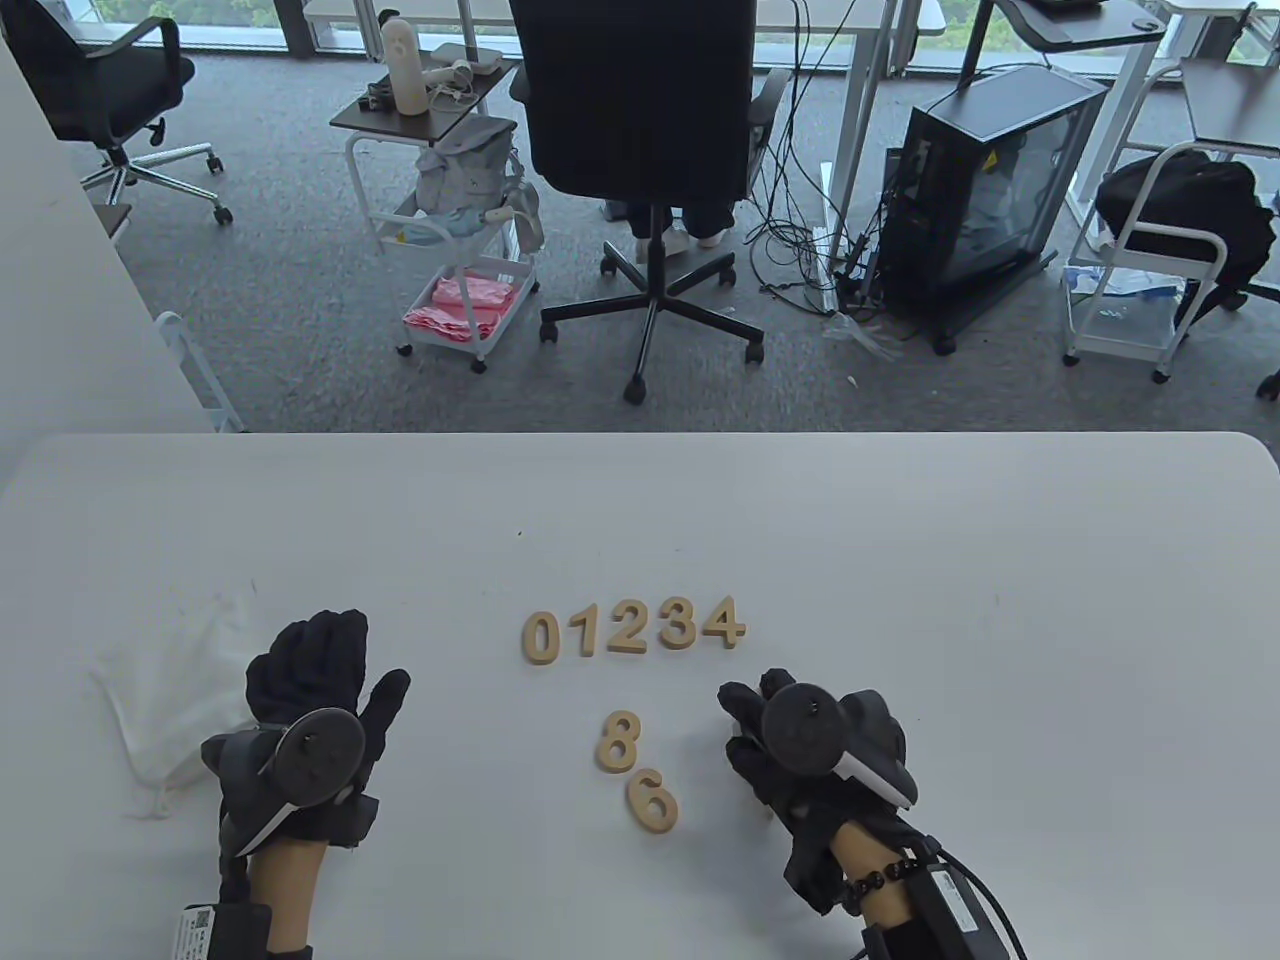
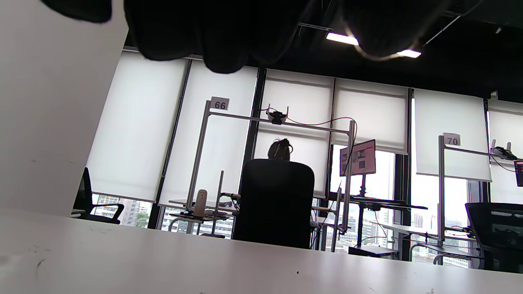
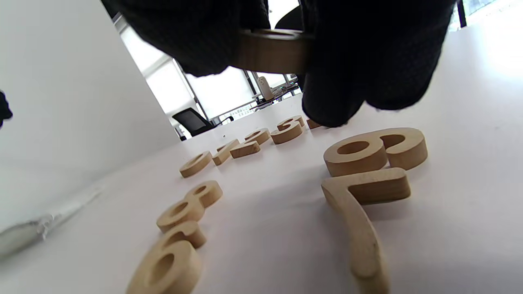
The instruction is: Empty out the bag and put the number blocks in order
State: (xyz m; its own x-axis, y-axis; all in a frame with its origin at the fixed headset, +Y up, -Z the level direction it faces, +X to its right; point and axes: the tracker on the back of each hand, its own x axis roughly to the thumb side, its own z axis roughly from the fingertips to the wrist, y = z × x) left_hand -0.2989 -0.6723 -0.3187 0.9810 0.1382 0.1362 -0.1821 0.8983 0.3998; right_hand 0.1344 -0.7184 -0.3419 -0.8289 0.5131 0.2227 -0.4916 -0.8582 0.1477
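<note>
Beyond the table (image 1: 1000,520), a black chair (image 1: 640,110) stands between a white cart (image 1: 455,250) and a computer case (image 1: 985,190) on grey carpet.

White rounded table (image 1: 900,560) carries flat wooden number blocks; a row 0 1 2 3 4 (image 1: 633,628) lies mid-table; wooden 8 (image 1: 619,741) and 6 (image 1: 652,800) sit nearer, just below the row; wooden 9 (image 3: 374,150) and 7 (image 3: 361,212) beside them; crumpled white drawstring cloth bag (image 1: 170,690) lies flat at left.
</note>
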